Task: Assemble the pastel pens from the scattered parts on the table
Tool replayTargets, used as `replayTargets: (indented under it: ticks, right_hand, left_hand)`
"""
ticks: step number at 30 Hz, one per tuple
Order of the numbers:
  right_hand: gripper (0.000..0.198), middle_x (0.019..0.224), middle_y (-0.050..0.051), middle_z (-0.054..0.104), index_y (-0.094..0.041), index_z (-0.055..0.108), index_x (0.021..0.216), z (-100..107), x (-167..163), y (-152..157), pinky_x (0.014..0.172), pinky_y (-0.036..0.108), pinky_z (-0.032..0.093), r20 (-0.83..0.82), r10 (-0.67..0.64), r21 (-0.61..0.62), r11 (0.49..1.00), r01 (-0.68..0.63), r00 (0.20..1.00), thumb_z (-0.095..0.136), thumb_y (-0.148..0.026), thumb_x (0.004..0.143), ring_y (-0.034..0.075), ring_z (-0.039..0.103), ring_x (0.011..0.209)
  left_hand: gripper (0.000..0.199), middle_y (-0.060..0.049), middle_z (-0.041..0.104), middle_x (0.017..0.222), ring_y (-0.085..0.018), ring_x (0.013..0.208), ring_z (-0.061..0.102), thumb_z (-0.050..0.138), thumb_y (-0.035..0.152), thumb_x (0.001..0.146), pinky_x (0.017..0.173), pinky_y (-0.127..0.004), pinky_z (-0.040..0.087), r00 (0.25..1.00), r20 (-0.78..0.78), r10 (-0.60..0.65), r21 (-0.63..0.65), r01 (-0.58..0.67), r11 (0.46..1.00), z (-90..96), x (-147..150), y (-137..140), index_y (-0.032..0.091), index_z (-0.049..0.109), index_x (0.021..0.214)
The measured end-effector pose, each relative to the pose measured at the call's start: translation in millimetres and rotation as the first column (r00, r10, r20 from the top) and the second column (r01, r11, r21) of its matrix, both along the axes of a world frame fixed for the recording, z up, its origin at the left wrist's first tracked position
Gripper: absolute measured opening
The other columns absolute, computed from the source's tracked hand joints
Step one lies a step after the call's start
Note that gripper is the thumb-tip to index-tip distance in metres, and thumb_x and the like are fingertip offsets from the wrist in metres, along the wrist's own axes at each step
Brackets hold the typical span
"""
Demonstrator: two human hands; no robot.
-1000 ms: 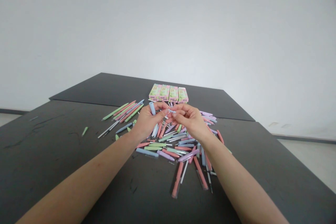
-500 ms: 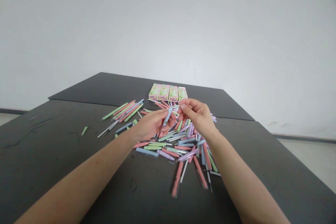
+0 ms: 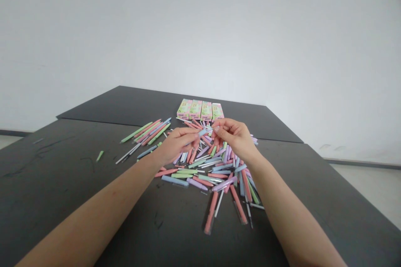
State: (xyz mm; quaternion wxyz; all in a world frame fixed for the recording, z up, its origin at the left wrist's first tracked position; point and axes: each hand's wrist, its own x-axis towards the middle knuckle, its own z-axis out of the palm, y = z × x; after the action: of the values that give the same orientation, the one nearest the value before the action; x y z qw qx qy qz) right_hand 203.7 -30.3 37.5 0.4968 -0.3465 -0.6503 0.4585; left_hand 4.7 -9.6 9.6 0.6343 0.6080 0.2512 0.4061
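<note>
My left hand (image 3: 176, 145) is closed around a light blue pen barrel (image 3: 202, 132), which pokes out between thumb and fingers toward the right. Close beside it, the fingertips of my right hand (image 3: 234, 137) pinch a thin pen refill (image 3: 211, 129), its tip at the barrel's end. Whether the refill is inside the barrel I cannot tell. Under both hands spreads a loose heap of pink, green, blue and purple pen barrels with white refills, among them a purple barrel (image 3: 224, 184) and a pink barrel (image 3: 211, 212).
A bundle of pens (image 3: 150, 132) lies to the left of the heap, with several refills (image 3: 128, 153) just below it. Farther left is a small green piece (image 3: 100, 156). Several printed boxes (image 3: 196, 109) stand in a row behind the heap on the black table (image 3: 94, 106).
The blue barrel has turned from steeply tilted to nearly level, pointing at my right hand. My left hand has rolled over with it, while the right hand has barely moved.
</note>
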Motion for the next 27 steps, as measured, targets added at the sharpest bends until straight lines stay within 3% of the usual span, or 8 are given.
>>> replayTargets:
  ticks: [6, 9, 12, 17, 22, 27]
  right_hand:
    - [0.027, 0.058, -0.002, 0.062, -0.015, 0.064, 0.087, -3.0, -2.1, 2.1, 0.044, 0.02, 0.044, 0.071, -0.015, -0.026, 1.0, 0.017, 0.997, 0.068, -0.04, 0.079, 0.009, 0.056, 0.046]
    - [0.028, 0.057, -0.002, 0.062, -0.015, 0.063, 0.088, -7.7, -3.7, 4.6, 0.044, 0.019, 0.043, 0.102, -0.022, -0.039, 0.999, 0.026, 0.995, 0.067, -0.041, 0.08, 0.008, 0.056, 0.045]
    - [0.028, 0.058, -0.002, 0.063, -0.015, 0.062, 0.089, -14.7, -4.5, 8.6, 0.044, 0.019, 0.044, 0.107, -0.02, -0.064, 0.998, 0.027, 0.994, 0.066, -0.042, 0.081, 0.009, 0.058, 0.045]
    - [0.033, 0.065, 0.001, 0.067, -0.014, 0.063, 0.093, -24.7, -5.4, 15.2, 0.042, 0.019, 0.045, 0.04, 0.011, -0.161, 0.987, -0.005, 0.999, 0.068, -0.043, 0.078, 0.011, 0.062, 0.048]
    - [0.034, 0.071, 0.003, 0.068, -0.014, 0.063, 0.092, -28.5, -8.1, 17.7, 0.045, 0.021, 0.049, -0.03, 0.034, -0.255, 0.966, -0.041, 0.999, 0.073, -0.041, 0.073, 0.013, 0.065, 0.054]
    - [0.031, 0.071, 0.004, 0.07, -0.014, 0.062, 0.09, -28.8, -9.4, 17.7, 0.05, 0.022, 0.053, -0.042, 0.062, -0.278, 0.958, -0.071, 0.997, 0.074, -0.037, 0.073, 0.015, 0.069, 0.061]
  left_hand:
    - [0.026, 0.002, 0.05, 0.058, -0.001, 0.041, 0.022, 0.062, 0.03, 0.079, 0.04, -0.02, 0.008, 0.998, -0.033, 0.045, 0.002, -0.045, 0.999, -1.1, 1.2, 0.2, 0.009, 0.071, 0.09]
    - [0.027, 0.003, 0.052, 0.056, -0.003, 0.042, 0.028, 0.062, 0.029, 0.078, 0.041, -0.019, 0.016, 0.983, -0.121, 0.139, 0.103, -0.127, 0.987, -0.9, 0.9, -0.2, 0.011, 0.071, 0.096]
    - [0.021, 0.002, 0.056, 0.06, -0.007, 0.051, 0.045, 0.063, 0.026, 0.077, 0.046, -0.018, 0.031, 0.953, -0.176, 0.246, 0.221, -0.205, 0.953, 2.0, 1.3, -1.1, 0.013, 0.068, 0.093]
    - [0.014, 0.0, 0.062, 0.068, -0.012, 0.066, 0.058, 0.062, 0.025, 0.076, 0.06, -0.021, 0.045, 0.929, -0.204, 0.31, 0.312, -0.238, 0.92, 5.2, 2.6, -1.0, 0.014, 0.063, 0.085]
    - [0.012, -0.004, 0.069, 0.081, -0.015, 0.076, 0.064, 0.06, 0.022, 0.078, 0.073, -0.027, 0.051, 0.897, -0.248, 0.365, 0.394, -0.251, 0.884, 2.3, 1.3, 2.3, 0.013, 0.065, 0.084]
    - [0.014, -0.006, 0.07, 0.083, -0.017, 0.081, 0.065, 0.062, 0.024, 0.078, 0.08, -0.03, 0.051, 0.897, -0.263, 0.356, 0.404, -0.233, 0.885, 0.7, 0.3, 4.6, 0.013, 0.066, 0.084]
